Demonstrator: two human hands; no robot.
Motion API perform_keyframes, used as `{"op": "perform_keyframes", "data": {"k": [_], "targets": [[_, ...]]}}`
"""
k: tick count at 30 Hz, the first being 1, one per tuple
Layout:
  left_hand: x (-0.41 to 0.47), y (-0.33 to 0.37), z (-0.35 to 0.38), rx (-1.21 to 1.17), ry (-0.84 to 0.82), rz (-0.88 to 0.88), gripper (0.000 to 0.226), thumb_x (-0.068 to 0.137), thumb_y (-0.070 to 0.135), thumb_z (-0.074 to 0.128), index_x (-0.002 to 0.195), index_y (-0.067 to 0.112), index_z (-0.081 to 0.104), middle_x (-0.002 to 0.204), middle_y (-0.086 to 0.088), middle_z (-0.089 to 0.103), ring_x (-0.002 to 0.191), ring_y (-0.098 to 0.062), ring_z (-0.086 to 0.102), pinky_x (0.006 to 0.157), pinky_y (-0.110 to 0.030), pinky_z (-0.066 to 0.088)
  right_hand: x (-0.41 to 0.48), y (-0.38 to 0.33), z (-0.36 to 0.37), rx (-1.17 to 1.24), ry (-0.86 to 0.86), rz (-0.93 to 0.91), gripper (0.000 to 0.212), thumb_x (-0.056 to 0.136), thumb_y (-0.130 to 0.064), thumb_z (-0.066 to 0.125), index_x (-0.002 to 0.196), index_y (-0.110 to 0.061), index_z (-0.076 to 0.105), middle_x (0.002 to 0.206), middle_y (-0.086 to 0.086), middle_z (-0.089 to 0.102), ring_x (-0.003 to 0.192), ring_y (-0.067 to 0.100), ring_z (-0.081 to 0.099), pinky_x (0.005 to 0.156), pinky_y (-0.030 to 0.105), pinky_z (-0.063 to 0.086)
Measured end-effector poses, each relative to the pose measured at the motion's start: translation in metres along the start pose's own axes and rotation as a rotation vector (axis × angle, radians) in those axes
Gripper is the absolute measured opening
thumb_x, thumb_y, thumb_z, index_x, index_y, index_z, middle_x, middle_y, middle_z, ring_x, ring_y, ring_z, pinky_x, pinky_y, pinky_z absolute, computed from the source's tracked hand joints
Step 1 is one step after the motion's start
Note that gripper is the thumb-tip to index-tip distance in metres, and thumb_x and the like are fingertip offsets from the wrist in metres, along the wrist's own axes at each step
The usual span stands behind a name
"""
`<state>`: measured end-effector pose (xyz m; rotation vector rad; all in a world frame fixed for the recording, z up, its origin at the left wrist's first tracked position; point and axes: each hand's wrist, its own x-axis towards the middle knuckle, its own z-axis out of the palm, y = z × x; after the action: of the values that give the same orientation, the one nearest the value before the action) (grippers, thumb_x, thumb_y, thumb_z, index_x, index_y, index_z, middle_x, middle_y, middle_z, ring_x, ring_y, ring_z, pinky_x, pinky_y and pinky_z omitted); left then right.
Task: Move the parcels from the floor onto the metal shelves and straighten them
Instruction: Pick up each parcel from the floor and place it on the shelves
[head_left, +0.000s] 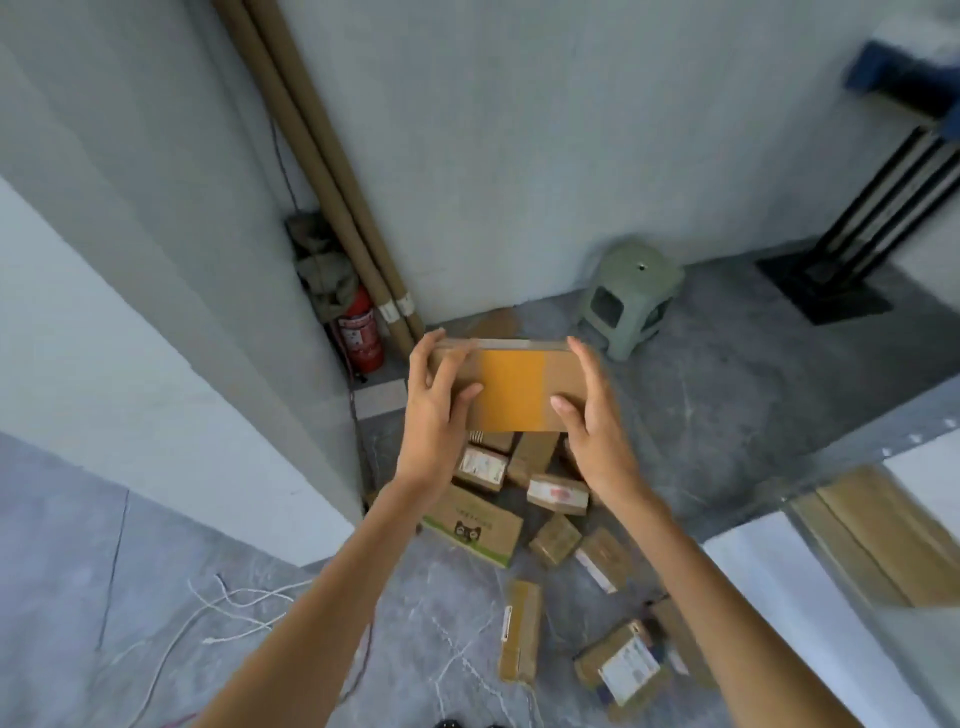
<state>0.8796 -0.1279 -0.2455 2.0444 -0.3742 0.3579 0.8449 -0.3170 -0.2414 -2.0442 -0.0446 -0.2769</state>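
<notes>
Spreading over the grey marbled floor (415, 649), brown cardboard parcels (556, 540) lie in a loose scatter beneath the person's arms. They are tipped at different angles, some touching and some apart. The biggest is a long box with a cat face (475, 522) printed on its side and a green strip along its lower edge. It sits at the left of the heap, near the foot of a pale wall (156, 322). Several smaller ones carry white labels, and one narrow box nearer the camera lies by itself. Behind the heap, two long cardboard tubes (322, 171) lean in the corner with a red fire extinguisher (361, 332) at their base. A pale green plastic stool (631, 299) stands to the right.

One flat parcel (511, 387) is up in the air above the heap, clear of the floor. It is a plain brown box with a broad orange-yellow band down the middle of its near face and a strip of clear tape along its far edge.

The left hand (436, 410) grips its left end, with the thumb laid on the near face and the fingers (434, 343) curled over the far edge. The right hand (592, 415) grips the right end the same way, thumb pressed on the face beside the orange band. The parcel is clamped between the two hands.
</notes>
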Motion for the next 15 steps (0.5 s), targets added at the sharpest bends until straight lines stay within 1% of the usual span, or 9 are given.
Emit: {"op": "perform_keyframes", "data": {"k": [2,4,7,9,11,13,15], "targets": [[0.040,0.073,-0.032,-0.021,0.038,0.075,0.035,0.097,0.009,0.057,0.131,0.015,0.053,0.150,-0.010,0.029,0.134,-0.002,0.027,0.110,-0.008,0.022,0.020,-0.068,-0.048,-0.012,0.068,-0.062,0.059,0.099,-0.010,0.050,0.150,-0.026,0.023,0.158,0.004,0.024,0.145,0.010,0.019,0.104,-0.002,0.014],[0.071,0.141,-0.060,-0.051,0.093,0.144,0.037,0.095,0.007,0.060,0.131,0.013,0.053,0.150,-0.011,0.030,0.135,0.003,0.027,0.109,-0.006,0.021,0.032,-0.132,-0.090,-0.017,0.128,-0.134,0.059,0.100,-0.010,0.049,0.150,-0.028,0.023,0.156,-0.003,0.024,0.142,0.001,0.019,0.102,-0.004,0.015],[0.098,0.223,-0.093,-0.079,0.163,0.242,0.038,0.094,0.008,0.061,0.131,0.012,0.053,0.152,-0.011,0.030,0.139,-0.010,0.029,0.109,-0.007,0.023,0.038,-0.206,-0.141,-0.031,0.227,-0.241,0.059,0.098,-0.004,0.051,0.149,-0.020,0.027,0.153,0.000,0.027,0.136,-0.007,0.022,0.099,-0.005,0.017],[0.106,0.261,-0.107,-0.101,0.192,0.312,0.037,0.094,0.008,0.061,0.130,0.013,0.053,0.152,-0.012,0.031,0.137,-0.007,0.030,0.107,-0.004,0.023,0.038,-0.240,-0.164,-0.048,0.284,-0.305,0.061,0.097,-0.002,0.052,0.149,-0.020,0.028,0.153,0.004,0.028,0.134,-0.014,0.023,0.100,-0.004,0.018],[0.109,0.287,-0.114,-0.122,0.196,0.370,0.037,0.095,0.009,0.060,0.130,0.017,0.052,0.151,-0.011,0.030,0.134,0.005,0.028,0.104,-0.002,0.022,0.034,-0.262,-0.182,-0.064,0.322,-0.344,0.061,0.096,-0.002,0.052,0.148,-0.023,0.028,0.153,0.005,0.028,0.130,-0.023,0.020,0.100,-0.003,0.019],[0.110,0.306,-0.119,-0.140,0.198,0.408,0.037,0.095,0.010,0.060,0.130,0.017,0.052,0.152,-0.010,0.030,0.134,0.014,0.024,0.105,-0.003,0.023,0.024,-0.278,-0.194,-0.055,0.358,-0.359,0.060,0.097,-0.005,0.052,0.148,-0.027,0.028,0.151,0.000,0.028,0.125,-0.028,0.021,0.095,-0.005,0.023],[0.109,0.320,-0.123,-0.168,0.213,0.431,0.039,0.094,0.012,0.063,0.131,0.016,0.052,0.152,-0.006,0.031,0.135,0.011,0.025,0.107,-0.006,0.025,0.013,-0.290,-0.202,-0.051,0.392,-0.370,0.059,0.098,-0.007,0.051,0.146,-0.032,0.028,0.148,-0.004,0.029,0.122,-0.029,0.024,0.092,-0.006,0.025]]}}
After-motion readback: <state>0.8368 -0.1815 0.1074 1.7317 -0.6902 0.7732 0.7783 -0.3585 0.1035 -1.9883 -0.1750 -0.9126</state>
